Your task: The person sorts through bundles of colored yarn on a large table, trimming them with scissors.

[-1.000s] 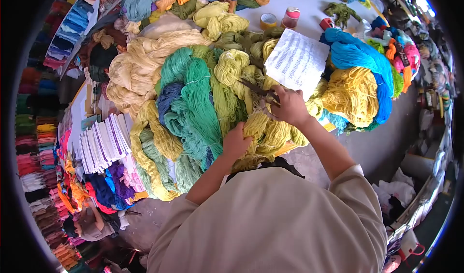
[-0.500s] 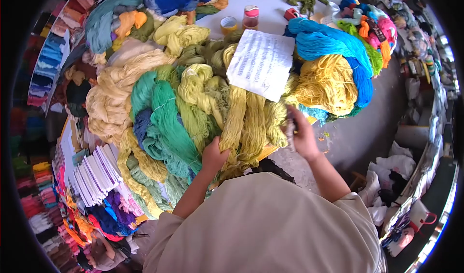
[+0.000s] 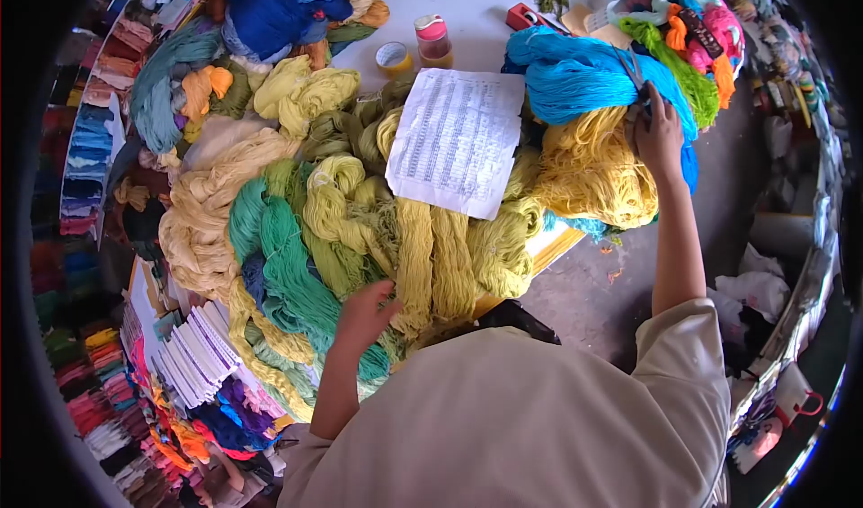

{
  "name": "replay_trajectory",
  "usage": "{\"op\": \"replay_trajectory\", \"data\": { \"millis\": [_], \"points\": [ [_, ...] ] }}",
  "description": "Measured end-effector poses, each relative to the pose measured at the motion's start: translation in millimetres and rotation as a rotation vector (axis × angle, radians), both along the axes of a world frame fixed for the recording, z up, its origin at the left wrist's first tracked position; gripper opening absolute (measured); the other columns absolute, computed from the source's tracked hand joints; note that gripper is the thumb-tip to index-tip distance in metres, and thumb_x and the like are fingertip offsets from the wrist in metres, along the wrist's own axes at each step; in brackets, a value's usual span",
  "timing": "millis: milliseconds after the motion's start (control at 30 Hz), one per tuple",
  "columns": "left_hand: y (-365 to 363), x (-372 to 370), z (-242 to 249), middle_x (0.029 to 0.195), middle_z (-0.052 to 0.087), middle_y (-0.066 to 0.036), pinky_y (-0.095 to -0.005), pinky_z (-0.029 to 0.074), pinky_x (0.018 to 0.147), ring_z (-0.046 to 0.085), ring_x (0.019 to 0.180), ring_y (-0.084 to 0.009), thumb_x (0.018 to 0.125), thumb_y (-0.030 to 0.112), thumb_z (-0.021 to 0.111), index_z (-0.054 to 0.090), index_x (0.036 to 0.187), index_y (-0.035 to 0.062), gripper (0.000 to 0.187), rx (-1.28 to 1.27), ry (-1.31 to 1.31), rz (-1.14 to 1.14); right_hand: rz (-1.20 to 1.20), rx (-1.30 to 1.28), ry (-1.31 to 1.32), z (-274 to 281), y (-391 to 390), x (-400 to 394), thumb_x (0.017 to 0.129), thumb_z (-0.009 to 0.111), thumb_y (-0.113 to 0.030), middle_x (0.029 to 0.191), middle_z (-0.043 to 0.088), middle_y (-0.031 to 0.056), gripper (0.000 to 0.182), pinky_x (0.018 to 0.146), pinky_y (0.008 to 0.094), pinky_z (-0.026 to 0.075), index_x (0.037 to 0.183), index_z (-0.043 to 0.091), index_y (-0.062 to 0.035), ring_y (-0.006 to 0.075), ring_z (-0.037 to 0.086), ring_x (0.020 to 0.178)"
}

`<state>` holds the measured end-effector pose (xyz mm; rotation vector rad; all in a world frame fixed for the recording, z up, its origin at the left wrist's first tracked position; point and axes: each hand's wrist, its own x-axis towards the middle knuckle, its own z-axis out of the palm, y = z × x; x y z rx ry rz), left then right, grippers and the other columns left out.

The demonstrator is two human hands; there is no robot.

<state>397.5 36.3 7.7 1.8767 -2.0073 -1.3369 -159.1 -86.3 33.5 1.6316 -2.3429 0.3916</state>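
Observation:
My left hand (image 3: 362, 317) hovers at the near edge of the yarn pile with its fingers apart and nothing in them. Beside it hang olive-yellow skeins (image 3: 452, 265) and a green skein (image 3: 301, 270). Out to the right, my right hand (image 3: 661, 138) is over the bright blue skein (image 3: 580, 76), closed round the handles of what look like scissors (image 3: 632, 69). The blades point away from me across the blue yarn. Below that hand lies a golden yellow skein (image 3: 593, 171). A printed sheet of paper (image 3: 457, 139) rests on the olive skeins.
A tape roll (image 3: 393, 57) and a pink-lidded jar (image 3: 433, 40) stand on the white table (image 3: 481, 0). Cream skeins (image 3: 211, 211) and stacked papers (image 3: 196, 351) are at the left. Small bright skeins (image 3: 706, 36) lie far right, and white bags (image 3: 755, 283) sit on the floor.
My right hand has moved from the near table edge out to the blue skein, taking the scissors along. My left hand has let go of the olive-yellow skein. The view has shifted slightly.

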Motion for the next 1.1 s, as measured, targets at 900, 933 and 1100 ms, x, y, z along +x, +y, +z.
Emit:
{"op": "replay_trajectory", "data": {
  "millis": [900, 933, 1100],
  "points": [
    [-125, 180, 11, 0.104, 0.067, -0.006, -0.0276, 0.049, 0.083, 0.062, 0.092, -0.0139, 0.094, 0.019, 0.067, 0.060, 0.118, -0.0018, 0.033, -0.460, 0.383, 0.996, 0.536, 0.130, -0.919, -75, 92, 219, 0.084, 0.073, -0.015, 0.107, 0.061, 0.0183, 0.044, 0.081, 0.0417, 0.052, 0.121, 0.056, 0.0007, 0.0339, 0.063, 0.096],
    [-117, 185, 3, 0.106, 0.067, -0.007, -0.0282, 0.048, 0.085, 0.061, 0.095, -0.0145, 0.094, 0.020, 0.067, 0.060, 0.120, -0.0016, 0.034, -0.455, 0.390, 1.015, 0.508, 0.136, -0.972, -77, 77, 231, 0.086, 0.073, -0.020, 0.108, 0.060, 0.0203, 0.048, 0.082, 0.0436, 0.051, 0.124, 0.054, 0.0012, 0.0360, 0.062, 0.096],
    [-71, 102, 0, 0.113, 0.057, -0.012, -0.0348, 0.046, 0.090, 0.057, 0.102, -0.0236, 0.092, 0.021, 0.068, 0.051, 0.127, -0.0026, 0.045, -1.044, -0.153, 0.668, 0.305, 0.362, -0.760, -76, 3, 287, 0.078, 0.081, -0.033, 0.131, 0.047, 0.0270, 0.094, 0.087, 0.0463, 0.055, 0.146, 0.024, -0.0024, 0.0431, 0.062, 0.105]
  ]
}}
